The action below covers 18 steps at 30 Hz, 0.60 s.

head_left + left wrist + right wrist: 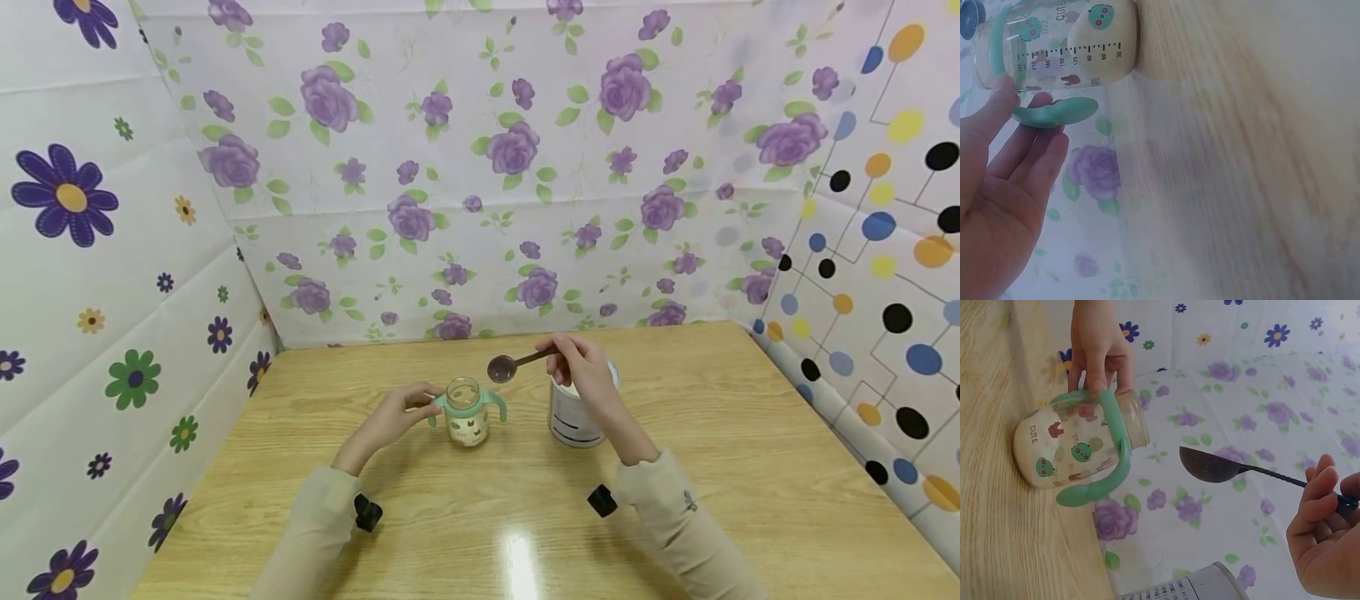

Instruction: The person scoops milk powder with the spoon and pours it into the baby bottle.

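Observation:
A clear baby bottle with a mint-green collar and two handles stands upright and lidless on the table. It holds something cream-coloured in its lower part, seen against the printed scale in the left wrist view. My left hand pinches the bottle's left handle between thumb and fingers. Above and right of the bottle mouth, my right hand grips a dark measuring spoon by its thin handle. The spoon's bowl points left, apart from the bottle; its inside looks dark in the head view.
A white can stands right of the bottle, below my right hand, which partly hides its top. The wooden table meets a flower-print sheet at the back. Patterned sheets hang at both sides.

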{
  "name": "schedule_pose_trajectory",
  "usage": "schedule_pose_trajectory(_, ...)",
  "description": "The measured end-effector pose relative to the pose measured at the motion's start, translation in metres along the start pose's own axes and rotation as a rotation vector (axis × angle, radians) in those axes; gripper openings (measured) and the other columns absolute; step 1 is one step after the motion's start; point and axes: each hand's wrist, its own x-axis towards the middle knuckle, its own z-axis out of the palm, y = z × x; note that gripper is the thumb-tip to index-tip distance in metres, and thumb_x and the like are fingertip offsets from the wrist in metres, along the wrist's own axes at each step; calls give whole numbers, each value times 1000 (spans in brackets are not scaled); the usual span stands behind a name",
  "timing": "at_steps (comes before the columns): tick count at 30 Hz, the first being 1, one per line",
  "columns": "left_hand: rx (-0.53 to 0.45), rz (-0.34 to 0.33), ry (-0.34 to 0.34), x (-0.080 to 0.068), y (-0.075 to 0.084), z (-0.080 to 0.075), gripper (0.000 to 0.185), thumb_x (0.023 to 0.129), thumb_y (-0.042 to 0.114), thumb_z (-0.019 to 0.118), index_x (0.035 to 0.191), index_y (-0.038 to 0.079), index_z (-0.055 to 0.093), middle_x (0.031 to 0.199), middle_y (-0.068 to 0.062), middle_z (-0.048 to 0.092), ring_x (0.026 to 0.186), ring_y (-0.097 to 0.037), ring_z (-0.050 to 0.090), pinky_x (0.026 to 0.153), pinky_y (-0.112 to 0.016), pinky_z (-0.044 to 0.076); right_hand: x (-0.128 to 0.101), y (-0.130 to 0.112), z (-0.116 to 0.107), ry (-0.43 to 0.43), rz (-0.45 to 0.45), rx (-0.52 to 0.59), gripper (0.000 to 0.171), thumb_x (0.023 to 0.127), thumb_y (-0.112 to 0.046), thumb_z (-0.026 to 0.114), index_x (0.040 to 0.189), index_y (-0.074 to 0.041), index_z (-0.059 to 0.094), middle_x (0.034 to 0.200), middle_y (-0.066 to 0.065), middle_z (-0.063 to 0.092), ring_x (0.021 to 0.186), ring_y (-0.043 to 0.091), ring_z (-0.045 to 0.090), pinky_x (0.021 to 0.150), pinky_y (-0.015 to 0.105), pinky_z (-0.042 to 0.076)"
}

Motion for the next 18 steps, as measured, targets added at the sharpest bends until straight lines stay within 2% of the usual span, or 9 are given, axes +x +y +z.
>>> schedule_pose_trajectory(2,1,6,-6,0,-2,-1,29,96,20,61,123,12,64,113,-11,69,111,-33,64,96,-51,51,0,1,-1,0,1,0,46,106,-27,41,105,14,61,61,-7,58,49,5,46,44,22,33)
schedule_pose_trajectory(4,1,4,-16,0,3,-1,29,96,17,61,124,10,64,113,-13,69,111,-34,63,97,-52,50,0,2,-2,4,8,8,44,106,-28,41,102,10,63,60,-7,58,49,6,45,44,22,33)
schedule_pose_trajectory(8,4,-15,-10,0,5,0,30,96,13,60,126,6,62,118,-18,66,114,-38,61,99,-55,48,0,2,-3,14,19,20,43,106,-28,41,102,9,63,60,-7,57,49,5,46,45,22,32)
schedule_pose_trajectory(12,5,-10,5,3,-7,1,31,96,21,61,125,11,63,118,-14,67,114,-35,62,98,-53,49,0,2,-3,31,31,24,45,106,-25,39,105,15,59,59,-7,55,48,4,45,44,20,32)
schedule_pose_trajectory(18,14,-8,-4,3,-8,-1,30,95,25,63,123,16,65,116,-8,68,112,-30,64,97,-49,51,-1,3,-5,74,67,41,42,106,-23,38,100,11,61,56,-6,52,46,5,42,44,20,31)
